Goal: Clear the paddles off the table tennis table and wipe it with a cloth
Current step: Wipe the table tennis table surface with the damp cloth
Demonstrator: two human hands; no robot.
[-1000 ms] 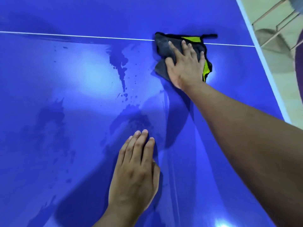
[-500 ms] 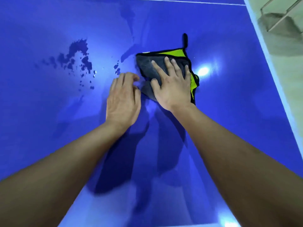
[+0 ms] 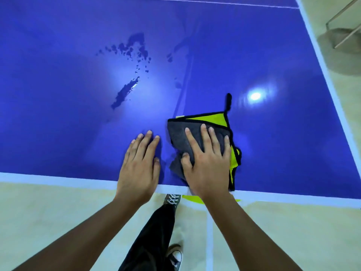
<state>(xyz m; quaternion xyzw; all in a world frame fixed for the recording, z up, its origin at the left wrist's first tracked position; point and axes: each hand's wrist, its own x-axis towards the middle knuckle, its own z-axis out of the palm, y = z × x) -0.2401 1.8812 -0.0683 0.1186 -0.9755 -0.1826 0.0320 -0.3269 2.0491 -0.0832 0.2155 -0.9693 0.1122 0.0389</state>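
No paddles seen on worktop (image 3: 254,55). Cloth (image 3: 175,137) pressed under flat right hand (image 3: 209,165), left hand (image 3: 138,169) laid flat alongside. Wet patches (image 3: 132,49) left unwiped.

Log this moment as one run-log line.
stage: wiping | right hand: flat on cloth at near edge | left hand: flat on table | wet patches: ahead left, unwiped | paddles: none in view

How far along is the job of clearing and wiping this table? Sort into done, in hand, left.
Done: no paddles show on the table. In hand: the right hand presses the cloth flat by the near edge, left hand flat beside it. Left: wet patches further in, not yet wiped.
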